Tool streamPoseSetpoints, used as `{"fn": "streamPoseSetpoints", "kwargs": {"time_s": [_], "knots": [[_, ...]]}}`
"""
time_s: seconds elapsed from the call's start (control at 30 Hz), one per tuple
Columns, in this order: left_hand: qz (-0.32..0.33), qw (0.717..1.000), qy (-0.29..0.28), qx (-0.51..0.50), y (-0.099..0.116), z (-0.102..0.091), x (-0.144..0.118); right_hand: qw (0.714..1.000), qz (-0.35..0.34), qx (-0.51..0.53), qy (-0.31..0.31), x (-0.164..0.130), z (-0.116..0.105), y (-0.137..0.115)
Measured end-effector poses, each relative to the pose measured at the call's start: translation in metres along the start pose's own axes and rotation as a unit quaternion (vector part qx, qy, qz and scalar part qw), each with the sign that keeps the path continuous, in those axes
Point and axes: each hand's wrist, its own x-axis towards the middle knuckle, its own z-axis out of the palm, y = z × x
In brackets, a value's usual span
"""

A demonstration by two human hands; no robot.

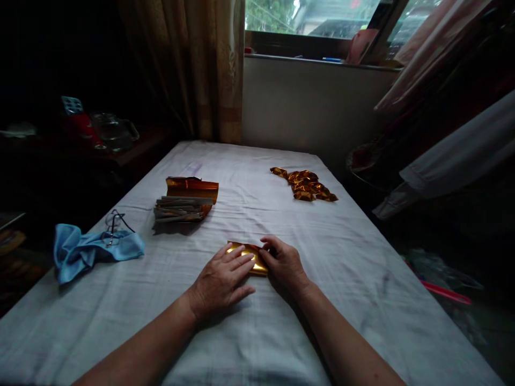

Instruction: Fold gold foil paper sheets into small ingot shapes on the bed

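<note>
A shiny gold foil sheet, folded into a small oblong, lies on the white cloth in front of me. My left hand rests flat across its left part, fingers stretched out. At the right end, my right hand pinches the foil's edge between thumb and curled fingers. Farther left lies a stack of foil sheets, their grey backs showing, with a curled gold sheet behind it. Several folded gold foil pieces form a loose heap at the far right.
The white cloth covers the table, with some wrinkles. Eyeglasses sit on a blue cloth at the left edge. A glass jug stands on a dark side table. Clothes hang at the right; a curtain hangs behind.
</note>
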Motion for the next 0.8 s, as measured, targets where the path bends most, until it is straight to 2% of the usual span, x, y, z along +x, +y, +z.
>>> {"fn": "streamPoseSetpoints", "kwargs": {"time_s": [0.23,0.8], "knots": [[-0.034,0.998,-0.044,-0.009,-0.0003,0.0113,-0.0056,1.000,0.013,0.011,0.005,-0.0003,-0.0008,0.0005],[-0.054,0.996,-0.066,-0.018,0.0021,0.0074,-0.0034,0.999,0.031,0.027,0.026,0.0006,0.0002,-0.0054]]}}
